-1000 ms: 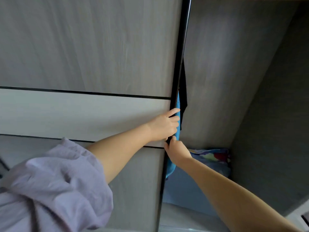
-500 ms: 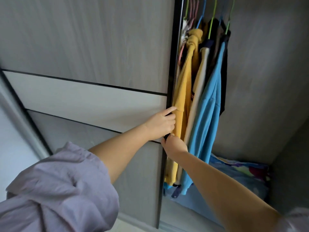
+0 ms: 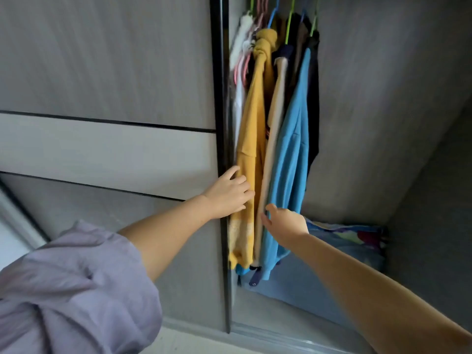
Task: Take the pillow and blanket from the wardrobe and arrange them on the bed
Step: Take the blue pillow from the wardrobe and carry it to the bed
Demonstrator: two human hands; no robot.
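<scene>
Bedding [image 3: 357, 241], folded and with a colourful print, lies low in the wardrobe, below and to the right of the hanging clothes [image 3: 275, 149]. This is most likely the blanket or the pillow that the task asks for, but which of the two I cannot tell, because the clothes hide a part of it and the corner is dark.

The door [image 3: 107, 149] stands to the left of the clothes, and its dark edge [image 3: 219, 123] is just beside them. The left hand [image 3: 229, 195] is at this edge, with the fingers half bent and loose. They touch the yellow garment [image 3: 249, 154] and the edge together, and grasp nothing firmly. I judge it is there to keep the door aside.

The right hand [image 3: 286, 221] is in front of the lower part of the blue garment [image 3: 288, 162], fingers spread and released, holding nothing. It seems to be placed so because the clothes hang between the person and the bedding, and they must go aside or be passed under.

The opening right of the clothes is wide enough to reach in. The task is only beginning: nothing is taken out yet.
</scene>
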